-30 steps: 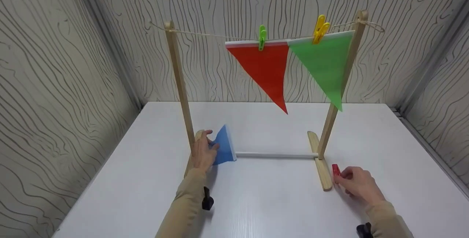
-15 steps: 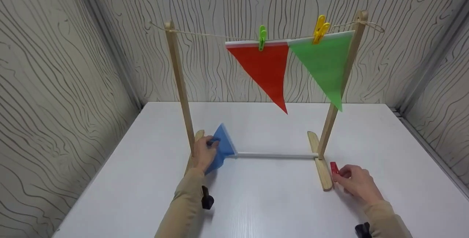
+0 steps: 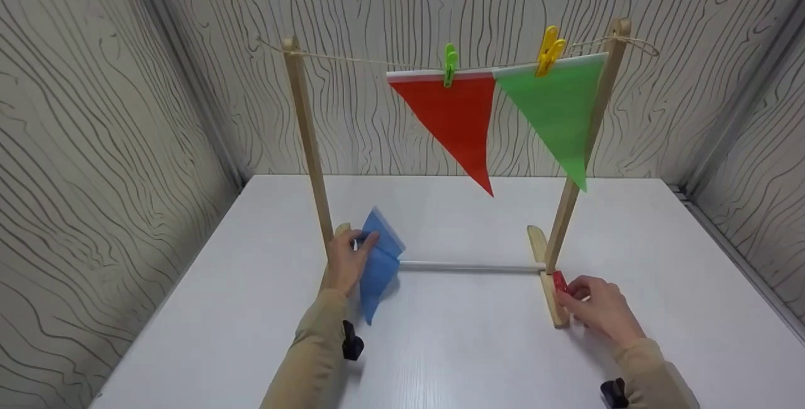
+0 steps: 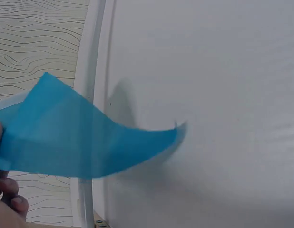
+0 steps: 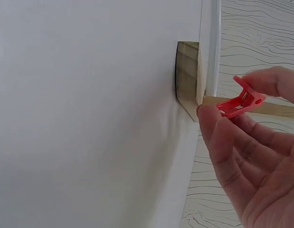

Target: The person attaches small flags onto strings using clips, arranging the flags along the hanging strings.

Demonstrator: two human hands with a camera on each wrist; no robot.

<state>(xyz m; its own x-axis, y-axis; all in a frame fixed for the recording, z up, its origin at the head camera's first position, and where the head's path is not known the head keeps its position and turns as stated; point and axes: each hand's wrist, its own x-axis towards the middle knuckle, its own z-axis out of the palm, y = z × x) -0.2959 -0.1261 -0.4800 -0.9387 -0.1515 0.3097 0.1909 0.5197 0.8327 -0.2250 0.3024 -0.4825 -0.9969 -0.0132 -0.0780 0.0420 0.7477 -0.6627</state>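
Observation:
My left hand pinches a blue triangular flag near its white-edged top, beside the left post's foot. In the left wrist view the blue flag droops, its pointed end curling over the table. Between thumb and fingers of my right hand is a red clothespin, by the right foot of the stand. The right wrist view shows the clothespin tilted in the fingers. On the string above, a green clothespin holds a red flag and a yellow clothespin holds a green flag.
A wooden left post and right post carry the string. A white rod joins them low over the white table. Patterned panels close in the back and sides.
The blue flag has turned in my left hand, its point swinging down toward the front. My right hand has moved slightly left and away from me with the red clothespin.

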